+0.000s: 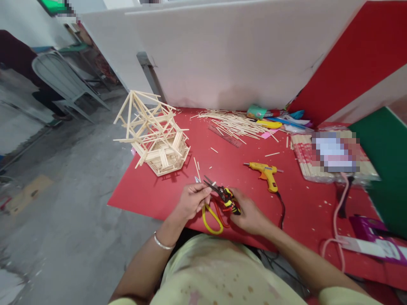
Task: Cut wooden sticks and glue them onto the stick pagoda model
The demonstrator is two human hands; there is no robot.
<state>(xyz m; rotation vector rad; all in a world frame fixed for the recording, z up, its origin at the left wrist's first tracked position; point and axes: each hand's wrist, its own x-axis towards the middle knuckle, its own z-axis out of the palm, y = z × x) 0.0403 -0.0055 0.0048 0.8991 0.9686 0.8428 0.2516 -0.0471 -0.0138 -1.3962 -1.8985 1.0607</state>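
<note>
My left hand point(192, 201) is closed, pinching a short pale wooden stick point(214, 184) whose end shows by the snips' blades. My right hand point(246, 212) wraps around the yellow-and-black handles of the snips point(224, 195), their dark blades parted and pointing left. Beneath both hands lie scissors point(213, 232) with yellow and red handles, partly covered. Left of them stands a model building point(165, 159) made of thin sticks, with an open pointed roof frame. To the right rests a yellow glue gun point(265, 171), its nozzle facing left.
Loose sticks point(235, 123) are heaped at the back of the red table point(178, 203), beside a ruler point(224, 136) and a yellow-handled tool point(269, 124). On the right, a phone point(335, 152) lies on packs of sticks point(303, 163). A person point(19, 63) is near a chair point(63, 78).
</note>
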